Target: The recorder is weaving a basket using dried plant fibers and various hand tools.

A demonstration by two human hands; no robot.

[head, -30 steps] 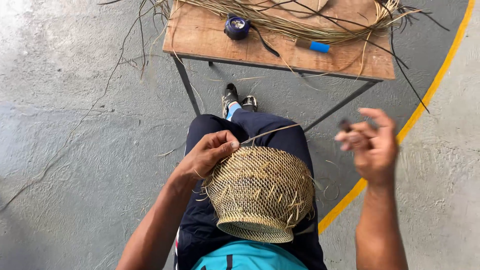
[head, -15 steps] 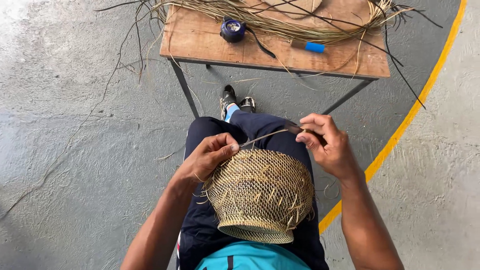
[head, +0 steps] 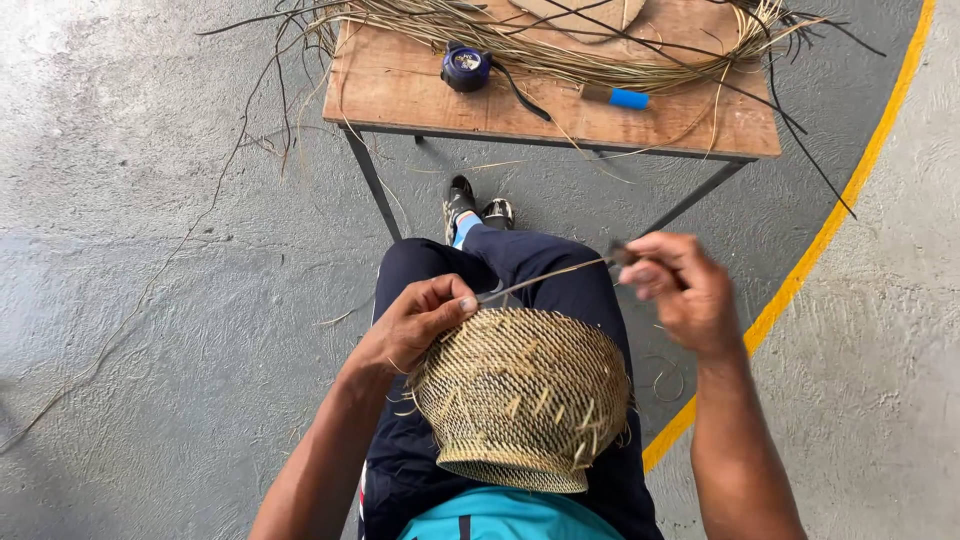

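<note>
- Right hand (head: 682,292) motion-blurred; grip on strand (head: 545,278) end unclear.
- Left hand (head: 418,322) fingertips hide where strand meets basket (head: 522,398).
- Basket inside not visible; lap under it hidden.
- Bench (head: 400,85) far edge and round board (head: 580,14) cut off at top.
- Blue tool (head: 617,97) partly buried under fibres (head: 560,55).

A craft workshop — bare concrete floor (head: 150,300) with a yellow line (head: 800,270) at 3 o'clock, wooden bench (head: 400,85) with fibres (head: 560,50) at 12 o'clock.

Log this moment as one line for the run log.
left hand: pins strand on woven basket | right hand: pulls strand taut | basket: on lap
</note>
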